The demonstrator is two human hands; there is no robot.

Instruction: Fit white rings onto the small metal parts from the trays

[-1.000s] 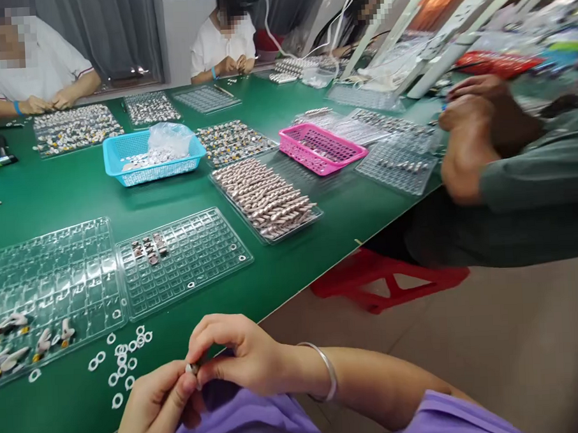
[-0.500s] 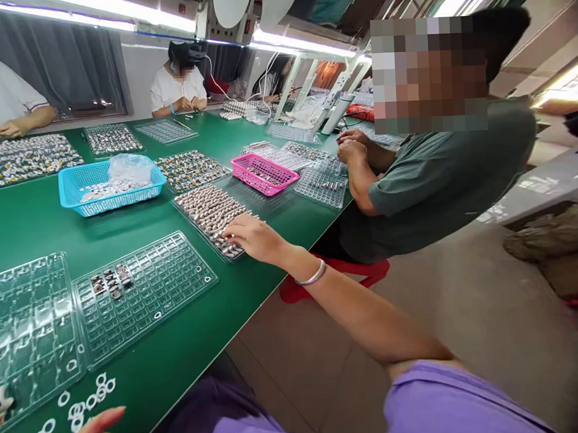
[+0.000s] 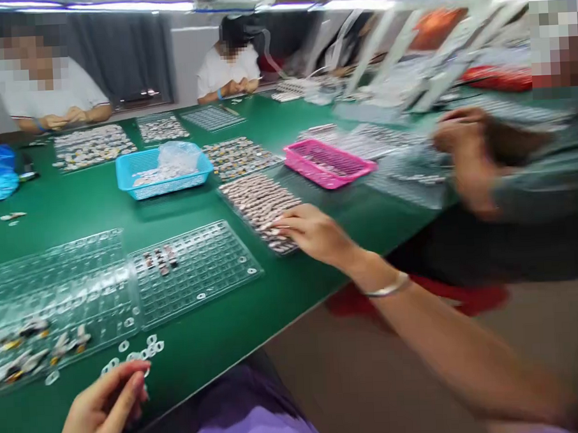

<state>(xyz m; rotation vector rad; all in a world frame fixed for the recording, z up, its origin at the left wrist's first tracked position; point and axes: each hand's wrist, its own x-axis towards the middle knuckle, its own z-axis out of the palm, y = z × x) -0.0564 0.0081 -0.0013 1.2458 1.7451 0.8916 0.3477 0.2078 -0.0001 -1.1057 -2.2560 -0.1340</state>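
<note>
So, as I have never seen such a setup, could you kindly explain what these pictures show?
No machine here: these are a person's two bare hands. Every picture comes from one camera worn on that person's head, looking forward and down. On the green table lie clear trays, loose white rings, a blue basket and a pink basket. The right hand reaches to a tray of beige parts; the left hand is by the rings. Blur hides whether either grips anything. Other people sit around the table.
</note>
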